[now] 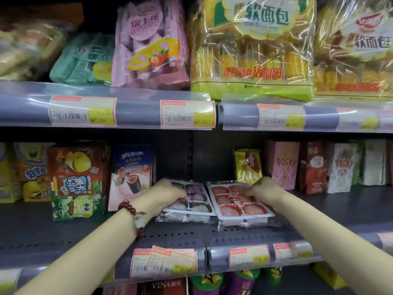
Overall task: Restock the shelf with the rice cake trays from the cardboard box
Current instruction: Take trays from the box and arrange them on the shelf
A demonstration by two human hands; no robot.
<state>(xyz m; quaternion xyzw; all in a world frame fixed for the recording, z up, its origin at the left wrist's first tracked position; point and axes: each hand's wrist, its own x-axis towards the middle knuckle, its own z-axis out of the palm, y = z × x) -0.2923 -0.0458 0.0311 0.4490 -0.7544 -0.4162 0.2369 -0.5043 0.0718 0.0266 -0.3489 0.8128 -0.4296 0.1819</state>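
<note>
Head view: 2 rice cake trays sit side by side on the middle shelf, each on top of another wrapped tray. The left hand curls over the purple tray; the right hand grips the far edge of the red tray. Pocky boxes stand behind to the right.
</note>
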